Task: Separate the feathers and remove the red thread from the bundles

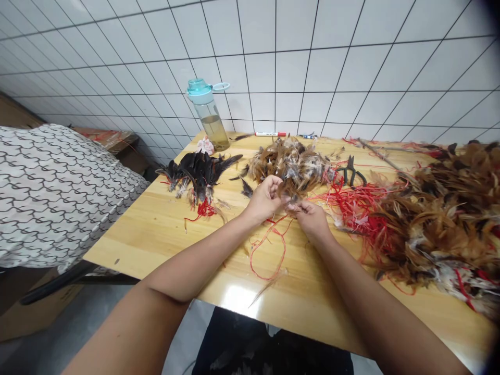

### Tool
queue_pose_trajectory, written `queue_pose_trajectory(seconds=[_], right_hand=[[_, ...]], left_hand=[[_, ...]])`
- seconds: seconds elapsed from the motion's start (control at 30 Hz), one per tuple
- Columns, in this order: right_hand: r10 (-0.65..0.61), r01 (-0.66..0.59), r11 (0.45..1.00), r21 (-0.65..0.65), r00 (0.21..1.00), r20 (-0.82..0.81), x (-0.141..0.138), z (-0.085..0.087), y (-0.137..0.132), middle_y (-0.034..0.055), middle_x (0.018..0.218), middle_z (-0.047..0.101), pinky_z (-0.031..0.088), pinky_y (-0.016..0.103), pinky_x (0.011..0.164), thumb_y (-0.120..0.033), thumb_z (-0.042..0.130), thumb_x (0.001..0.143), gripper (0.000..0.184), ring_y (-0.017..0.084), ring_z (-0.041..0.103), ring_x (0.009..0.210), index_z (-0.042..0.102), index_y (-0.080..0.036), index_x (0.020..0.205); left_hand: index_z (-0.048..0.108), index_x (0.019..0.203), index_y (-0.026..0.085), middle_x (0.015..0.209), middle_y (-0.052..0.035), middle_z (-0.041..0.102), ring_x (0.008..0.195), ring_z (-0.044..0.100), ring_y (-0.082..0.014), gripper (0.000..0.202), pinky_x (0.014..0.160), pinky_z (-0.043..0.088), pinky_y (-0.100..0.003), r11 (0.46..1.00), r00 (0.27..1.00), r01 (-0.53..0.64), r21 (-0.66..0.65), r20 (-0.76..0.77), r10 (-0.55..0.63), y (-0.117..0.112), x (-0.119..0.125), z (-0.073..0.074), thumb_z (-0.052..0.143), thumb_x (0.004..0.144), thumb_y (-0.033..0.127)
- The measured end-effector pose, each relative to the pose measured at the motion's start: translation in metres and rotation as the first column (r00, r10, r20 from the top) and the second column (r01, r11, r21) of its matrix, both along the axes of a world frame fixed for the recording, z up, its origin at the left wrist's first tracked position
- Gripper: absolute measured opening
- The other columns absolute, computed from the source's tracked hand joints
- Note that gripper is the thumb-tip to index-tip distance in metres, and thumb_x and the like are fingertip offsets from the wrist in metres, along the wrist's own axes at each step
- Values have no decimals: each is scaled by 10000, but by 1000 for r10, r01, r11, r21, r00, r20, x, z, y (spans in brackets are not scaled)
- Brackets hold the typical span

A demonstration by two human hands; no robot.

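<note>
My left hand (265,199) is closed round the base of a bunch of brown feathers (292,165) over the middle of the wooden table (156,229). Touching it, my right hand (311,217) pinches the feather ends and a thin red string (269,249) that loops down across the tabletop toward me. Both forearms reach in from the bottom of the view.
A bundle of black feathers (197,172) tied with red string lies left of my hands. A big heap of brown feathers (441,219) and tangled red string (353,205) fills the right side. Black scissors (351,172), a water bottle (209,114) and a marker (270,134) sit near the tiled wall. A patterned cloth (58,192) lies at the left.
</note>
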State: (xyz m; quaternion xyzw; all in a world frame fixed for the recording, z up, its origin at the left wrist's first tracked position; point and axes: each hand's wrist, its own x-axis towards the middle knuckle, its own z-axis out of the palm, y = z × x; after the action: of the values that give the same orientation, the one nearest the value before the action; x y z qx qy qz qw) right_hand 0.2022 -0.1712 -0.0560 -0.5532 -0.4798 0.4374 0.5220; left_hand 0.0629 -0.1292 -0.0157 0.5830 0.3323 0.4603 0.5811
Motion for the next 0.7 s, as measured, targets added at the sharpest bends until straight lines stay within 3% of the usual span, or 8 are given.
queue_pose_trajectory(seconds=[0.2,0.33,0.4,0.5,0.57,0.63,0.7], right_hand=[[14,-14,1000,2,994,-105,-2,9,-4,-12,612,526,361,264,569,-481,715,621,322,126,454,616,569,-193,627],[-33,35,999,8,982,-185,4,16,-5,-25,627,525,347,255,552,-514,709,641,353,96,390,565,595,-189,717],[-61,61,998,-9,967,-247,8,18,-4,-27,628,521,324,252,525,-543,707,631,386,88,355,537,587,-192,736],[-79,74,997,-28,941,-329,11,19,-2,-31,629,515,302,247,506,-550,725,601,408,81,335,520,567,-199,737],[-79,73,997,-29,936,-343,12,19,-1,-29,644,521,304,245,508,-543,735,592,409,80,343,523,561,-203,739],[-75,71,997,-24,946,-316,11,17,-2,-22,664,536,316,248,515,-551,721,608,405,86,361,534,564,-205,748],[-66,65,998,-13,965,-253,10,14,-2,-19,657,535,326,252,524,-563,689,646,392,95,374,545,572,-205,755]], left_hand=[[474,912,176,726,51,553,639,516,-65,333,638,411,-196,1000,998,18,6,-53,-18,-5,0,4,725,700,222],[523,930,161,780,17,563,691,519,-72,203,675,414,-205,996,991,-73,56,-110,79,-1,-3,3,643,782,233],[552,889,156,782,10,568,709,524,-80,139,679,413,-208,991,981,-55,118,-181,76,1,-7,5,625,790,220],[610,840,149,777,-5,600,700,540,-97,73,662,413,-221,956,916,191,223,-392,-92,3,-14,12,611,792,205],[654,830,152,805,-23,626,735,562,-116,65,698,427,-240,869,812,395,297,-556,-179,3,-18,16,617,785,182],[681,837,168,847,-40,645,809,580,-142,85,778,433,-269,772,721,516,370,-674,-159,2,-20,15,619,781,152],[687,841,183,870,-47,648,865,576,-161,115,839,422,-291,712,666,558,427,-742,-78,2,-19,11,608,780,127]])
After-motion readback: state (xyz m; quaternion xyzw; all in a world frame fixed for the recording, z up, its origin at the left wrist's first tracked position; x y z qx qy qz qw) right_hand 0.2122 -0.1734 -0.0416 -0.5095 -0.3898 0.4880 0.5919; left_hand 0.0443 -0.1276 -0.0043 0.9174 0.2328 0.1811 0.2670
